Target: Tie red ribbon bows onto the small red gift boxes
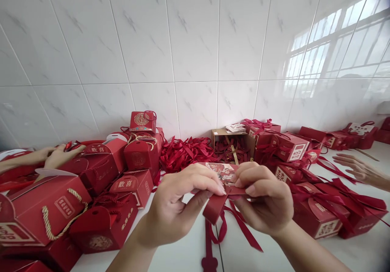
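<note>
My left hand (179, 201) and my right hand (263, 199) meet at the centre of the view, both pinching a small flat red card box (224, 173) with a printed picture on top. A red ribbon (227, 225) hangs from it down to the white table (183, 255). Fingers of both hands press the box's near edge.
Red gift boxes with rope handles (45, 211) pile up at left, more ribboned red boxes (319, 215) at right. A heap of loose red ribbons (183, 152) and an open cardboard box (228, 144) sit by the tiled wall. Other people's hands show at far left (59, 156) and far right (358, 169).
</note>
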Motion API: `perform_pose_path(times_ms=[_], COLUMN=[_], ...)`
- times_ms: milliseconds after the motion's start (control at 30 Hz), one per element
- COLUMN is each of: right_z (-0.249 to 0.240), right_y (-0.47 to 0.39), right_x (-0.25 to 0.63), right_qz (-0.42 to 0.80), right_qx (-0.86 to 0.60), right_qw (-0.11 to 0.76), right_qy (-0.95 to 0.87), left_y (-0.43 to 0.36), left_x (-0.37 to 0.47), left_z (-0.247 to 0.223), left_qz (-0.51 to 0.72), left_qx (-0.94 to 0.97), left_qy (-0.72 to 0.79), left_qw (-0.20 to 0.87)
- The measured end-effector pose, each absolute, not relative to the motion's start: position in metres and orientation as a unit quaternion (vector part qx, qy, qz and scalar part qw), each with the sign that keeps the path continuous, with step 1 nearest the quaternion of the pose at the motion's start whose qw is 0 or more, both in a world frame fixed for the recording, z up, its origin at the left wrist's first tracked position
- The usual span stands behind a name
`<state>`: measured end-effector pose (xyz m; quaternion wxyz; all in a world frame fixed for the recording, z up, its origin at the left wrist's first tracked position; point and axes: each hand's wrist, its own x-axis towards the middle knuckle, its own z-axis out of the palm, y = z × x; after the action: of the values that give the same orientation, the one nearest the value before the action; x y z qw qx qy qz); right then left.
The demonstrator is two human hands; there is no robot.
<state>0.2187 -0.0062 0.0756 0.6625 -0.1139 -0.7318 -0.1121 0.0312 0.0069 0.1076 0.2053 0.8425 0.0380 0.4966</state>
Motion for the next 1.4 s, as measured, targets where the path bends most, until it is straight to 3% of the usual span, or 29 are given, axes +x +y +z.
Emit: perform_pose_path(times_ms=[200, 500, 967, 1167, 1400], right_z=[0.083, 0.080, 0.080, 0.079, 0.081], right_y=[-0.009, -0.010, -0.010, -0.009, -0.003], right_x=[0.223, 0.221, 0.217, 0.217, 0.217], right_qz=[-0.128, -0.165, -0.115, -0.098, -0.002], right_qx=[-0.171, -0.172, -0.141, -0.188, -0.279], right_qw=[0.598, 0.601, 0.608, 0.628, 0.626], right_qy=[-0.773, -0.763, -0.773, -0.748, -0.728], left_y=[0.010, 0.009, 0.001, -0.001, 0.007], left_x=[0.033, 0.032, 0.027, 0.039, 0.041], left_z=[0.109, 0.107, 0.109, 0.103, 0.098], left_qz=[0.499, 0.498, 0.451, 0.522, 0.504], left_qx=[0.857, 0.856, 0.837, 0.771, 0.754], left_qy=[0.029, 0.024, 0.147, 0.145, 0.214], left_qw=[0.122, 0.136, 0.272, 0.334, 0.363])
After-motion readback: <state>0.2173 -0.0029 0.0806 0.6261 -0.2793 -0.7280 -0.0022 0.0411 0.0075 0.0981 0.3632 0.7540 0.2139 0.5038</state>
